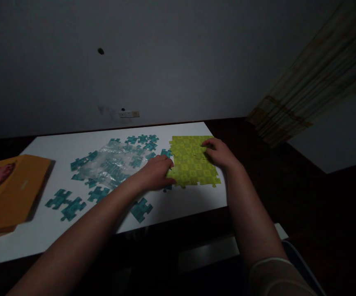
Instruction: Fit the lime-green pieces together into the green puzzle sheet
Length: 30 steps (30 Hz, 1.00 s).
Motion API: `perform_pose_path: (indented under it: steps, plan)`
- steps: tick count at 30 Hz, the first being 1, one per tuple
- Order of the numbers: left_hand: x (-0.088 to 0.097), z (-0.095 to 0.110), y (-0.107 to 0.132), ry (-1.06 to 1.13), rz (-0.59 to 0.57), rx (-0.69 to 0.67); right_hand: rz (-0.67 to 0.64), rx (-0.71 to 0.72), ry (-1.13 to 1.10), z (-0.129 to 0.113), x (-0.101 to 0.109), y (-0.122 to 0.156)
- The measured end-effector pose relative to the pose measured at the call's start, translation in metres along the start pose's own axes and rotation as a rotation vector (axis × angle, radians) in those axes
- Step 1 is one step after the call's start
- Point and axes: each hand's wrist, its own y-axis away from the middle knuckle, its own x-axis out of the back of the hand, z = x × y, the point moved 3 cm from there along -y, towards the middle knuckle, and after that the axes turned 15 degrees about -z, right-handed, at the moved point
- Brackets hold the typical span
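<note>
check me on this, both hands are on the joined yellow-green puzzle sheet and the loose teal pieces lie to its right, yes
Not quite. The head view shows both the left hand and the right hand on the joined yellow-green puzzle sheet, but the loose teal pieces lie to its left, scattered over the white table around a clear plastic bag.

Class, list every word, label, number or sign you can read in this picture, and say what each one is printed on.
No text can be read here.
Orange box: a pink picture and small pale marks, too blurred to read.
Wall plate: any marking is too small to tell.
Green puzzle sheet and teal puzzle pieces: printed pattern only, no legible writing.
</note>
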Motion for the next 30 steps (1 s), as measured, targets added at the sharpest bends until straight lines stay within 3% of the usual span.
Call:
perform_pose_path:
  steps: [5, 11, 15, 22, 26, 30]
  plan:
    - [0.015, 0.003, -0.002, 0.203, -0.072, -0.09, -0.126, 0.117, 0.043, -0.004, -0.006, 0.003]
    - [0.025, 0.015, -0.013, 0.254, -0.044, -0.143, -0.108, 0.105, -0.065, -0.003, -0.007, 0.002]
    - [0.019, 0.039, -0.027, 0.243, -0.046, -0.19, -0.001, 0.068, -0.092, -0.001, -0.004, 0.001]
    - [-0.003, 0.08, -0.055, 0.154, -0.076, -0.244, 0.322, 0.021, -0.249, 0.016, 0.015, -0.005]
    - [0.005, 0.066, -0.056, -0.027, 0.047, -0.199, 0.462, -0.082, -0.418, 0.034, 0.015, -0.012]
    - [0.021, 0.021, -0.057, -0.12, 0.222, 0.036, 0.472, -0.142, -0.45, 0.041, 0.008, -0.016]
